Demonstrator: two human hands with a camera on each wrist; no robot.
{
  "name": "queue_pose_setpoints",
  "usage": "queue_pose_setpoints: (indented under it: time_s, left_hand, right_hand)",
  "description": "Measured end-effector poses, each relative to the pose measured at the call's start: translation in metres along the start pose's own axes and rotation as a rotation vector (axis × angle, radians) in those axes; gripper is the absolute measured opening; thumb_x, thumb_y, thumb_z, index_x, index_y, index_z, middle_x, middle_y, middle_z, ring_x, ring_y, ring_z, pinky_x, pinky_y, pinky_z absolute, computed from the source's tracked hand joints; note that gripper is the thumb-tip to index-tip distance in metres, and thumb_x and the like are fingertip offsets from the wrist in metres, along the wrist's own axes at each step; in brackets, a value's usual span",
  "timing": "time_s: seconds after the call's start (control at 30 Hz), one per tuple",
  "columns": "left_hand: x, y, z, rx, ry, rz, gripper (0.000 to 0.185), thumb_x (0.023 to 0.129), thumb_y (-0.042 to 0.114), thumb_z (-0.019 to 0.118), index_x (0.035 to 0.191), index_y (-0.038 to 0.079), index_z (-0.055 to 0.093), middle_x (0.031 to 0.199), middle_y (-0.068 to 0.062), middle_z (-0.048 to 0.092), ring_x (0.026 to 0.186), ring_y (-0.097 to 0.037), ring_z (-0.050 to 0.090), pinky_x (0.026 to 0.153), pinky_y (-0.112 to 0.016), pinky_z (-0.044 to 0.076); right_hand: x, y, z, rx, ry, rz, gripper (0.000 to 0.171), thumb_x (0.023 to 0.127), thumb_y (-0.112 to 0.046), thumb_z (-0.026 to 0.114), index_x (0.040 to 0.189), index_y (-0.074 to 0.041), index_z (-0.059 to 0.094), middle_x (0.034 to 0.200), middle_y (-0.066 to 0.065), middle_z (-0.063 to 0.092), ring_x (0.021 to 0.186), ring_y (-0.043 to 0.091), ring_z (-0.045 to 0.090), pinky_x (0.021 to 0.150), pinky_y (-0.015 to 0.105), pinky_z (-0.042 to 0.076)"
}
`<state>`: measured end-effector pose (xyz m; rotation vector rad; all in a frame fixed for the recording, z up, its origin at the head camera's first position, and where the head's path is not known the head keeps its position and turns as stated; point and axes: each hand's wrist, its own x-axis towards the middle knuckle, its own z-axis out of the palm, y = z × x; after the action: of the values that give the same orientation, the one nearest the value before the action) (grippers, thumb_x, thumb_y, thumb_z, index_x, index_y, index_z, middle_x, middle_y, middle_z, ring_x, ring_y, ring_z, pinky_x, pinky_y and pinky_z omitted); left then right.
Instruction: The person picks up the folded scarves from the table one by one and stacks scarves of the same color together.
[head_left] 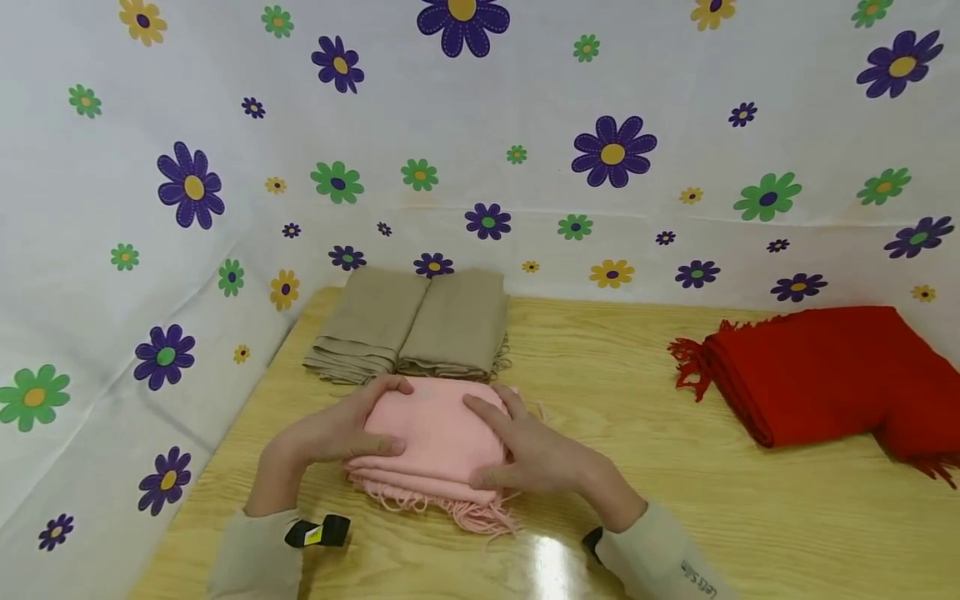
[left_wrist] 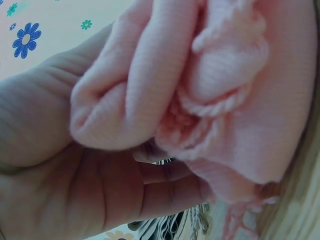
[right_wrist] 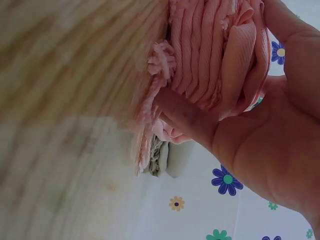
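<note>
Hands [head_left: 341, 429] [head_left: 536, 454] gripping pink scarf [head_left: 438, 433], beige scarves [head_left: 412, 325] behind

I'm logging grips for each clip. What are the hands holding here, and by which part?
Both hold the folded pink scarf: the left hand grips its left end, the right hand its right end, thumbs underneath.

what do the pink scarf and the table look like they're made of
Pink scarf: soft knitted fabric, perhaps wool or acrylic; matte, with a fine ribbed weave and twisted yarn fringe. Table: pale wood or wood-look laminate; clear grain lines, with a glossy patch reflecting light.
</note>
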<state>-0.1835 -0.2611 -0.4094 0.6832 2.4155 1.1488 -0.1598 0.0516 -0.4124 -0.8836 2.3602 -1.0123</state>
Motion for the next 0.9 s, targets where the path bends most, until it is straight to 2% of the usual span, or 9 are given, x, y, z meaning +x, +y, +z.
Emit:
queue_pose_setpoints:
  time_s: [0.2,0.3,0.43,0.5,0.6,0.67,0.8,0.9]
  left_hand:
    - [-0.007,0.007,-0.008,0.073,0.014,-0.022,0.066,0.089,0.035,0.075,0.141,0.015,0.040,0.146,-0.018,0.040,0.130,-0.037,0.042,0.103,-0.056,0.037]
    - [-0.011,0.013,-0.010,0.130,0.033,-0.059,0.068,0.089,0.040,0.073,0.143,0.016,0.039,0.146,-0.020,0.038,0.132,-0.041,0.037,0.102,-0.060,0.037]
    - [-0.014,0.024,-0.013,0.232,0.069,-0.096,0.072,0.090,0.044,0.071,0.146,0.014,0.038,0.146,-0.026,0.030,0.132,-0.047,0.032,0.099,-0.067,0.036]
    - [-0.011,0.031,-0.017,0.286,0.082,-0.107,0.075,0.090,0.044,0.071,0.148,0.011,0.036,0.146,-0.030,0.027,0.133,-0.050,0.029,0.098,-0.070,0.034]
    - [0.003,0.039,-0.030,0.346,0.086,-0.110,0.077,0.093,0.042,0.068,0.151,0.008,0.031,0.149,-0.032,0.024,0.137,-0.052,0.024,0.101,-0.072,0.029]
    - [0.018,0.042,-0.041,0.338,0.080,-0.108,0.077,0.095,0.039,0.066,0.154,0.009,0.026,0.151,-0.032,0.023,0.138,-0.051,0.026,0.103,-0.070,0.030]
    - [0.050,0.036,-0.058,0.239,0.070,-0.077,0.076,0.097,0.028,0.065,0.156,0.013,0.020,0.153,-0.030,0.026,0.133,-0.048,0.042,0.102,-0.060,0.041]
    - [0.066,0.024,-0.064,0.176,0.060,-0.076,0.074,0.097,0.020,0.065,0.156,0.012,0.021,0.152,-0.031,0.029,0.128,-0.047,0.048,0.096,-0.055,0.047]
  right_hand:
    - [0.003,-0.002,0.000,0.033,0.004,0.008,0.085,0.092,-0.049,0.066,0.159,-0.036,0.016,0.165,0.015,-0.006,0.138,0.035,0.036,0.104,0.048,0.040]
    - [0.003,-0.001,-0.007,0.063,-0.019,0.007,0.081,0.094,-0.047,0.064,0.159,-0.037,0.017,0.165,0.015,-0.007,0.141,0.036,0.032,0.107,0.049,0.037]
    - [0.004,0.005,-0.026,0.083,-0.028,-0.017,0.077,0.097,-0.044,0.061,0.160,-0.029,0.019,0.164,0.019,-0.004,0.148,0.040,0.018,0.111,0.059,0.030]
    - [0.006,0.011,-0.039,0.091,-0.014,-0.032,0.076,0.098,-0.041,0.060,0.160,-0.024,0.019,0.164,0.021,0.001,0.145,0.043,0.024,0.108,0.060,0.033]
    - [0.015,0.023,-0.059,0.148,0.018,-0.017,0.074,0.100,-0.038,0.058,0.160,-0.021,0.018,0.163,0.020,0.007,0.137,0.045,0.037,0.102,0.059,0.041]
    - [0.024,0.029,-0.070,0.225,0.044,0.008,0.072,0.101,-0.036,0.057,0.160,-0.021,0.017,0.162,0.020,0.010,0.134,0.047,0.042,0.099,0.057,0.044]
    - [0.048,0.039,-0.082,0.371,0.128,0.080,0.071,0.101,-0.036,0.056,0.159,-0.021,0.017,0.161,0.023,0.013,0.139,0.045,0.036,0.099,0.058,0.045]
    - [0.067,0.042,-0.080,0.405,0.204,0.123,0.071,0.101,-0.034,0.058,0.159,-0.019,0.020,0.159,0.025,0.017,0.142,0.042,0.031,0.096,0.057,0.047]
